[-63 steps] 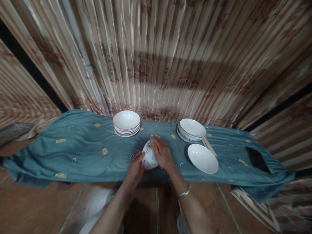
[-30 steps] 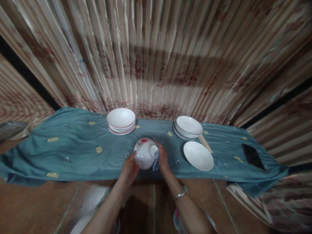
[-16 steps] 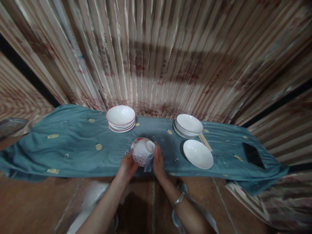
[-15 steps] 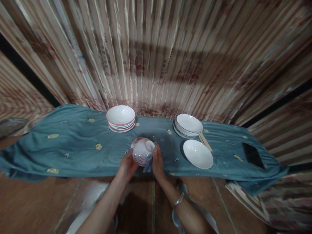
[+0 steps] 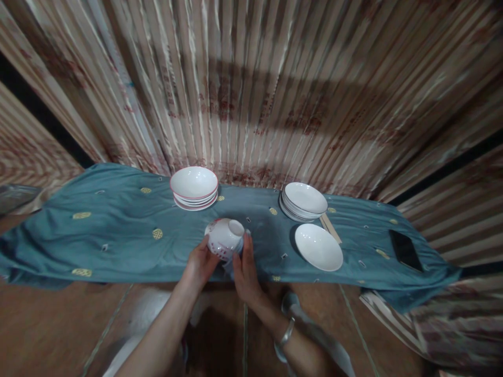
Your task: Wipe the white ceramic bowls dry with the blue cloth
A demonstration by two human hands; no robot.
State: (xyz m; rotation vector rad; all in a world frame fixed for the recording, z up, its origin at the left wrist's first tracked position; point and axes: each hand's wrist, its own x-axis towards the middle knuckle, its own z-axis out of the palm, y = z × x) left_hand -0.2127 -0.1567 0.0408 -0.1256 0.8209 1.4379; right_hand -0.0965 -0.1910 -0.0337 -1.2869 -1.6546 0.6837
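Note:
A white bowl with red patterns (image 5: 223, 242) is held tilted over the front of the table, its foot ring facing up and to the right. My left hand (image 5: 199, 262) grips the bowl's left rim. On the other side, my right hand (image 5: 247, 269) presses a bluish cloth (image 5: 229, 269) to the bowl's lower right side. Much of the cloth is hidden by the fingers. Behind the bowl to the left stands a stack of red-rimmed bowls and plates (image 5: 194, 184).
Back right is a stack of dark-rimmed white dishes (image 5: 304, 200), with chopsticks (image 5: 330, 228) beside it. A single white dish (image 5: 319, 247) lies in front. A black phone (image 5: 406, 250) rests far right on the green tablecloth (image 5: 129, 230). A pleated curtain (image 5: 243, 94) hangs behind.
The bowl has shifted slightly left and turned, its foot ring now pointing more upward. My right hand has slid left and lower around the bowl with the cloth.

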